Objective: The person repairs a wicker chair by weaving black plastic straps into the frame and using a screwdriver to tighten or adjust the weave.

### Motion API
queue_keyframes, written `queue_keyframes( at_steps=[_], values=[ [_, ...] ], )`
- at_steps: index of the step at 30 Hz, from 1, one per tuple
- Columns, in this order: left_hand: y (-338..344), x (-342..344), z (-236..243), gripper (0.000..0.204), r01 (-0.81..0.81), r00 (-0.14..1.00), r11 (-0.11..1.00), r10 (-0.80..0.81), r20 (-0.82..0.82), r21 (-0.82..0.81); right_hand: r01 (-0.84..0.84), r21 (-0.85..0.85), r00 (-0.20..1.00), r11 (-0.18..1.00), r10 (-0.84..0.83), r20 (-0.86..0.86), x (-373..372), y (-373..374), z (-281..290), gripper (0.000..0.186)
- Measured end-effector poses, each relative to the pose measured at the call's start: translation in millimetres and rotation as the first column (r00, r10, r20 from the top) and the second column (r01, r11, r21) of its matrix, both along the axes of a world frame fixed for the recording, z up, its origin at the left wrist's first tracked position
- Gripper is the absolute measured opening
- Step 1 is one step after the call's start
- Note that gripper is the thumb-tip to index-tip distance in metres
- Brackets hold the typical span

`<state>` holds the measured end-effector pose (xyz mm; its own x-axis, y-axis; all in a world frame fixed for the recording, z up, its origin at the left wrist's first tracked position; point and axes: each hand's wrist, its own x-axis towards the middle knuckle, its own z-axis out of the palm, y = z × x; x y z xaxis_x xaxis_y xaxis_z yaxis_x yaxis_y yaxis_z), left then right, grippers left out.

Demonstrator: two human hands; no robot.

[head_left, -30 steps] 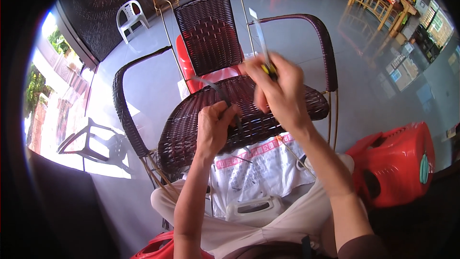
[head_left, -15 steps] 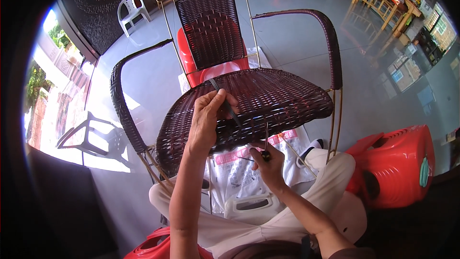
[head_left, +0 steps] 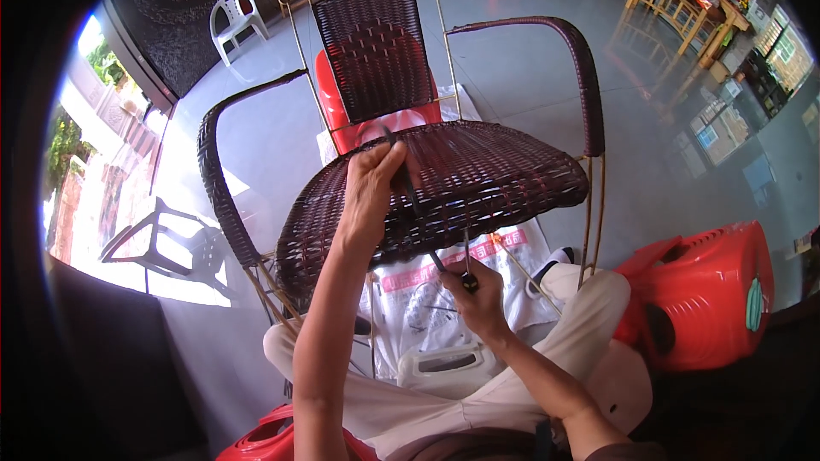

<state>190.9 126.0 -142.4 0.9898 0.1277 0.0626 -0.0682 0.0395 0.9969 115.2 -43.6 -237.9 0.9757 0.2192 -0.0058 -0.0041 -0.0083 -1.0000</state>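
A dark brown woven armchair [head_left: 487, 154] on a thin gold-coloured metal frame stands in front of me. Over the seat's front left part, my left hand [head_left: 374, 179] is closed on a dark flat weaving strip [head_left: 412, 196]. The strip runs down toward the seat's front edge. Below that edge, my right hand [head_left: 480, 297] is wrapped round a screwdriver-like tool with a dark handle [head_left: 470, 282], its thin metal shaft [head_left: 467, 248] pointing up at the weave. A dark strip end [head_left: 436, 261] shows beside the right fingers; whether they pinch it is hard to see.
A white printed sheet [head_left: 401, 320] lies under the chair, with a white plastic piece with a handle slot [head_left: 448, 369] between my legs. A red stool [head_left: 705, 299] lies at right; another red stool [head_left: 329, 90] is behind the backrest. A white chair [head_left: 235, 21] stands farther back.
My left hand has risen slightly with the strip. My right hand has shifted a little left and down, and a dark strip end now shows beside its fingers below the seat edge.
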Motion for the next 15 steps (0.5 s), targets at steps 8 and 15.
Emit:
queue_keyframes(
  at_steps=[8,15],
  values=[
    [-6.2,19.0,2.0,0.032,-0.028,0.999,0.999,0.029,0.045,-0.025,-0.115,0.066,0.993,0.991,0.116,-0.018,8.6,6.5,10.2,0.008],
    [5.5,4.3,4.4,0.032,0.009,1.0,0.993,-0.011,-0.018,-0.119,-0.145,0.095,0.987,0.985,0.152,-0.061,8.9,7.0,4.9,0.008]
  ],
)
